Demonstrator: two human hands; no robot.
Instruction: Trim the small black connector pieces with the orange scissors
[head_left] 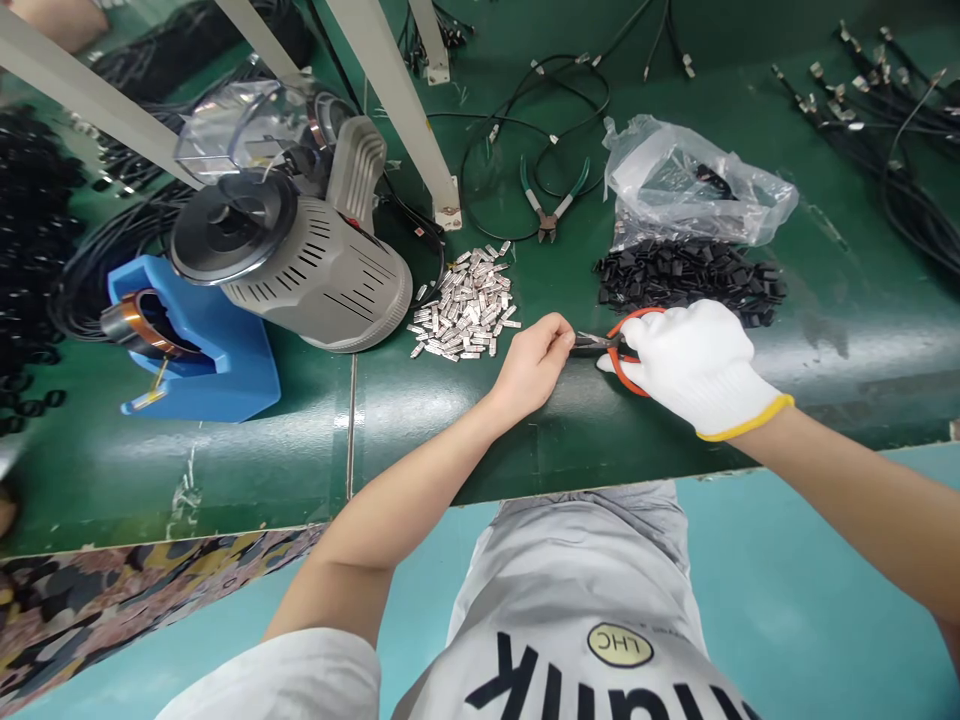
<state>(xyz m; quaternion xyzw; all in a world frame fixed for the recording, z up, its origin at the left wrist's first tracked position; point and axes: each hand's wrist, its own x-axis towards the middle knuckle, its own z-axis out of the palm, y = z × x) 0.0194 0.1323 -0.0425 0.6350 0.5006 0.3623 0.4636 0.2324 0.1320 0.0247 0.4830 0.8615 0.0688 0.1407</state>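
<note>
My bare left hand [534, 362] is closed in a pinch right at the tips of a pair of orange-handled pliers [594, 342]. What sits between its fingertips is hidden. A white knit glove with a yellow cuff covers my right hand [694, 365], which is wrapped round the pliers' handles. Just beyond my left hand lies a heap of small silver metal connectors [469, 305]. Behind my right hand spreads a pile of small black plastic pieces [682, 278].
A clear plastic bag [697, 180] lies behind the black pieces. Green-handled cutters [548, 222] rest near looped black cable [517, 100]. Leftward stand a grey machine [315, 270], a blue tape dispenser [225, 350] and a white post [401, 110]. More cables [900, 150] lie far right.
</note>
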